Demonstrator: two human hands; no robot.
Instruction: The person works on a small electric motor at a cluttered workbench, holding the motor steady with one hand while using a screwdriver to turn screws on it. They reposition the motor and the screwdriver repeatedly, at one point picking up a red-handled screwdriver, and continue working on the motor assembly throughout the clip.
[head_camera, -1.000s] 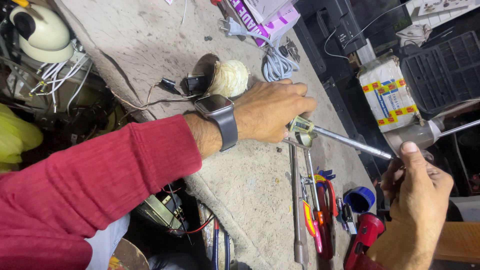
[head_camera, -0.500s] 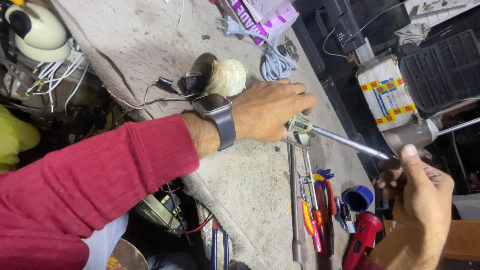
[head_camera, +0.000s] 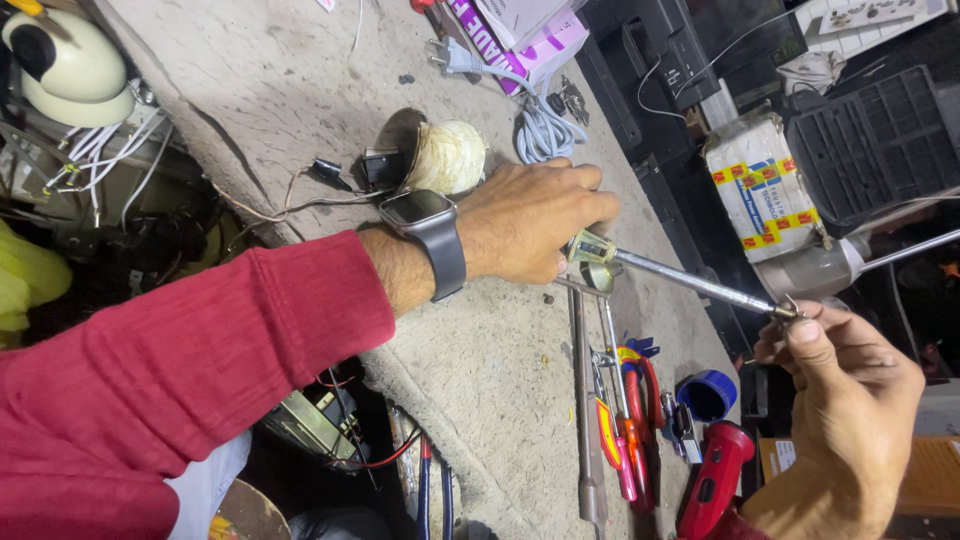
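My left hand (head_camera: 530, 222), with a red sleeve and a dark wrist watch, is closed around the clear yellowish handle of a long screwdriver (head_camera: 680, 280). Its metal shaft runs right and slightly down, above the bench edge. At the shaft's tip my right hand (head_camera: 850, 400) pinches a small metal part (head_camera: 788, 308) between thumb and fingers; what the part is cannot be made out. Both hands hover over the right side of a dusty grey workbench (head_camera: 300, 90).
Hand tools lie on the bench below the screwdriver: a long metal bar (head_camera: 583, 400), red and yellow pliers (head_camera: 625, 420), a red tool (head_camera: 712, 480) and a blue cap (head_camera: 707, 394). A cream wound coil (head_camera: 445, 157), a grey cable (head_camera: 540, 125), and a taped box (head_camera: 760, 185) sit nearby.
My right hand has lifted and closed in on the screwdriver's tip, now pinching the small part there. My left hand has kept its hold on the handle.
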